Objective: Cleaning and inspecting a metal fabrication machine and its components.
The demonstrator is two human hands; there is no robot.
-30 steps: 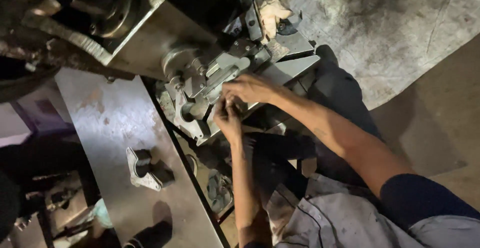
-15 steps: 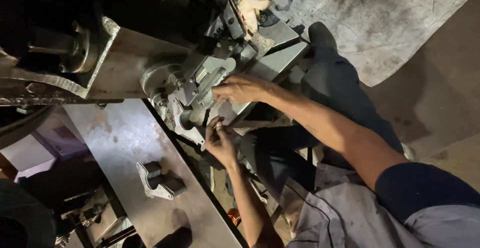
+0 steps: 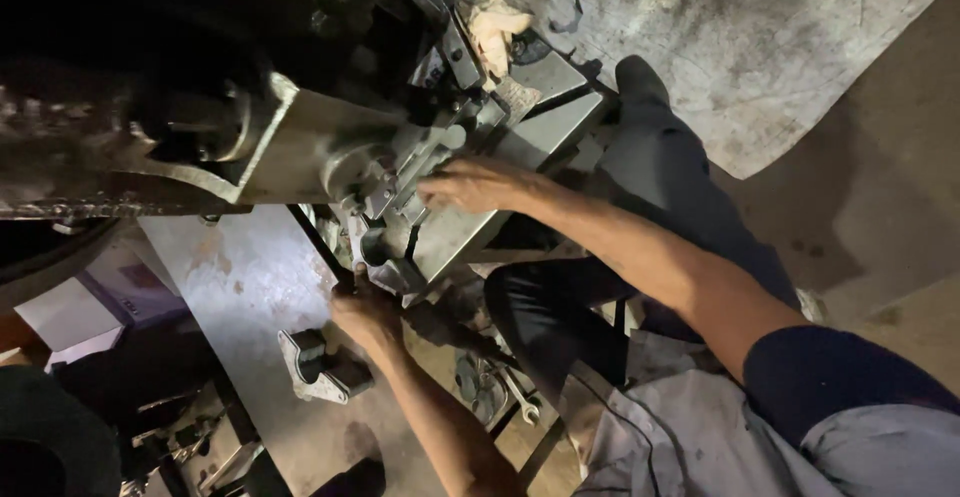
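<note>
The right hand point(image 3: 478, 183) rests on the grey metal machine block point(image 3: 420, 219). The left hand point(image 3: 368, 315) grips its lower edge, near a metal bracket point(image 3: 318, 365) on the desk point(image 3: 250, 287).

Steel bench plate point(image 3: 240, 287), grey, rust-spotted: one small cast bracket point(image 3: 320, 367) lies on it; machine block point(image 3: 440, 227) sits at its far edge.

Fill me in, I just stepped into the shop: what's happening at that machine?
A seated person works bare-handed on a grey metal machine assembly. The right hand rests on its top parts, fingers toward the clamp-like pieces. The left hand reaches under its lower edge, by the steel bench. A loose metal bracket lies on the bench, and a rag sits behind.
</note>
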